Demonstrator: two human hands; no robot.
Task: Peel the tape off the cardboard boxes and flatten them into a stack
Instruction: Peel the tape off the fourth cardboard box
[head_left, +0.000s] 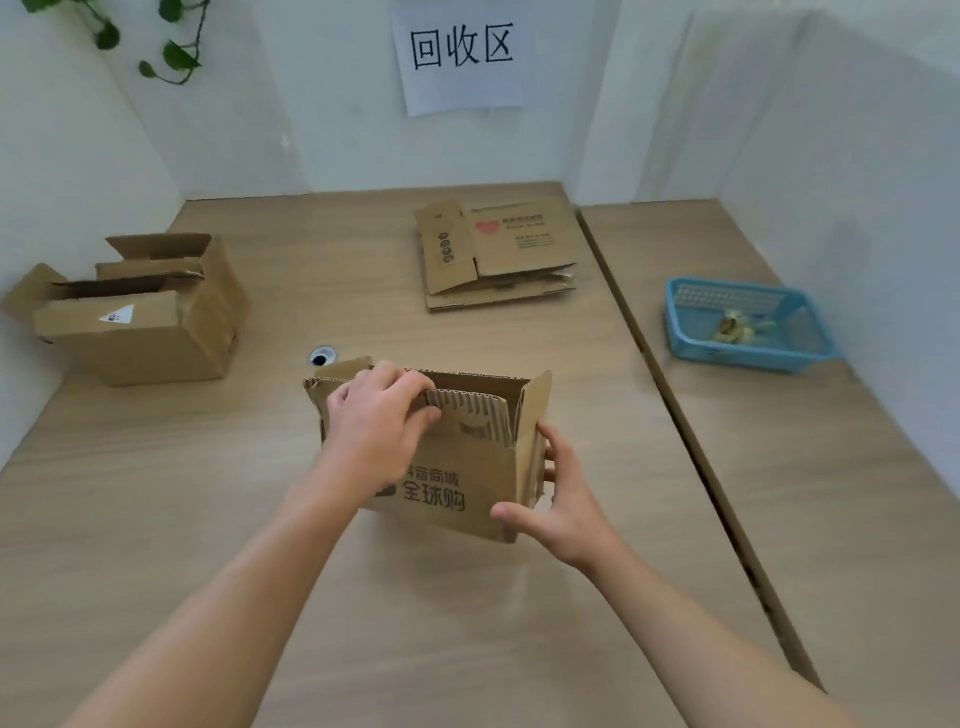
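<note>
Two hands gripping an open printed box (452, 488) on the table (467, 623): left hand (374, 426) curled over its top flap, right hand (561, 499) wrapped round its right near corner. Behind that box, a flattened cardboard stack (498, 254); to its left, a second open box (135, 332); to its right, a blue basket (748, 358).

three open boxes (457, 457), one flattened stack (498, 260), one basket (748, 358)
</note>
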